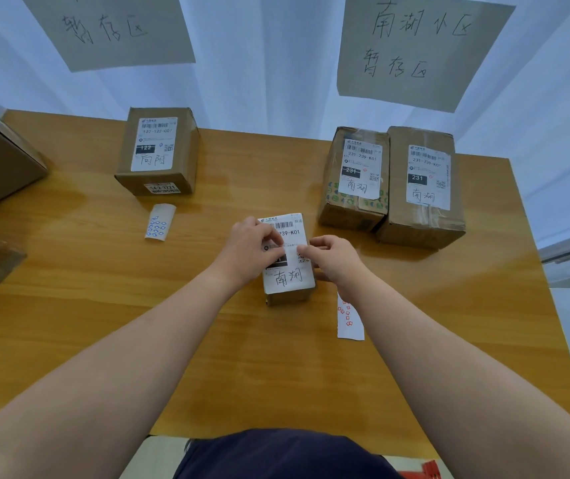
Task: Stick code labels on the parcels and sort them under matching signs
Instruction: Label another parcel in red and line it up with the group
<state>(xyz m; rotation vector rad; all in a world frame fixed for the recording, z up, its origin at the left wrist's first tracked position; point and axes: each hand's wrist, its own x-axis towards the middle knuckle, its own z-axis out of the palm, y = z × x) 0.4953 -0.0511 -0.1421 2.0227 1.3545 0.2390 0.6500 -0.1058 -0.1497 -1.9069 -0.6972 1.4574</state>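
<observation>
While atop parcel (290, 298), 2 hands (246, 252) (337, 259) (curled)

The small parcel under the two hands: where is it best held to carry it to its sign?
Grip the small parcel by its two long cardboard sides from above, thumb on one, fingers on the other. It lies flat, label up, looks narrow, and nothing stands against those sides.

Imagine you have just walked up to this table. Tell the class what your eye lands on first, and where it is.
First, the left hand and right hand, meeting on the white label of a small parcel at the middle of the table. Next, two parcels side by side at the back right under a handwritten sign, and another parcel at the back left under a second sign.
</observation>
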